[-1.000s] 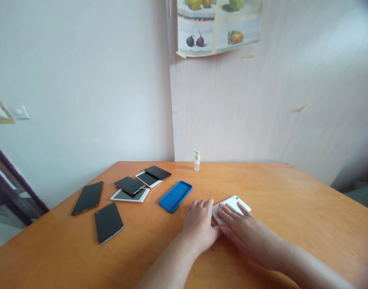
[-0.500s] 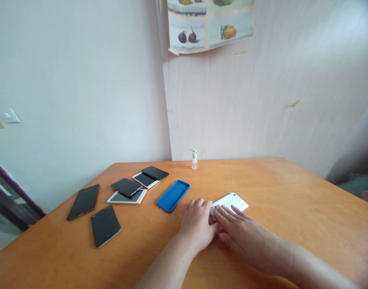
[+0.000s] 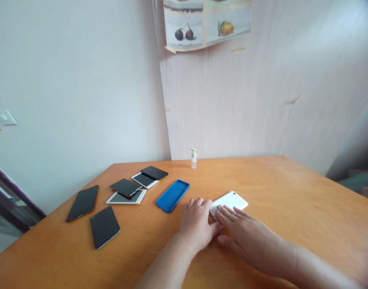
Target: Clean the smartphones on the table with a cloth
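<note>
A white smartphone [image 3: 230, 199] lies back side up on the wooden table, its camera at the far right corner. My left hand [image 3: 197, 222] holds its near left end, with the thumb at the lower edge and the fingers bent beside the corner. My right hand [image 3: 247, 230] rests over the phone's lower part, fingers stretched out and touching its back. A small dark round mark shows at the right fingertips; what it is I cannot make out. Just beyond my left hand lies an empty blue phone case [image 3: 172, 196], its inside facing up.
Left on the table [image 3: 148, 249] lie several dark-screened phones, among them a grey one [image 3: 105, 227], one at the edge [image 3: 82, 203] and overlapping ones with a white-framed phone [image 3: 126, 197]. A small pump bottle [image 3: 194, 159] stands at the back by the wall.
My right hand has slid slightly right and down on the white phone. My left hand stays nearly in place. The view has shifted a little; the other things lie as before.
</note>
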A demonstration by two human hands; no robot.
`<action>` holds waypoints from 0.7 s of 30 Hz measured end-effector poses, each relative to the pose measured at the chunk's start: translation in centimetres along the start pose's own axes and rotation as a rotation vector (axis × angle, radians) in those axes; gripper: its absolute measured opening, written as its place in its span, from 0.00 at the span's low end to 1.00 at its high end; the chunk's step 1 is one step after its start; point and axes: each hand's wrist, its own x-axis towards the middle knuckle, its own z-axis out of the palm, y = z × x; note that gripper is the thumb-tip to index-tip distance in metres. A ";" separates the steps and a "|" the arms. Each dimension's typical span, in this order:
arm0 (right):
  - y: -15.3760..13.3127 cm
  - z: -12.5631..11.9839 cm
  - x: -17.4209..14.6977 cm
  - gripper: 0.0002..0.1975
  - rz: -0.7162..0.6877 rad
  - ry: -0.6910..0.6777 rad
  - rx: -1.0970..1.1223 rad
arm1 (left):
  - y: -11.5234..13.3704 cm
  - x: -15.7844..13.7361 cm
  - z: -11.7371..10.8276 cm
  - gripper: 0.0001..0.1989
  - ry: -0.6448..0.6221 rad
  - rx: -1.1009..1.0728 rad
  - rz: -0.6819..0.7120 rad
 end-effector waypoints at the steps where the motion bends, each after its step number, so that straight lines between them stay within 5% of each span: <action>1: 0.4 -0.1 0.0 0.29 0.025 0.010 -0.007 | 0.0 0.0 0.0 0.20 0.003 -0.001 0.001; 6: 3.4 0.3 0.3 0.27 0.228 0.095 -0.091 | -0.2 0.0 0.5 0.24 0.043 -0.018 0.022; 13: 0.5 0.5 -0.5 0.28 -0.002 0.107 0.058 | -0.3 0.0 0.3 0.20 0.029 -0.026 0.019; 21: 2.8 1.1 0.4 0.26 0.223 0.173 -0.130 | -0.1 0.0 0.3 0.22 0.039 -0.018 0.014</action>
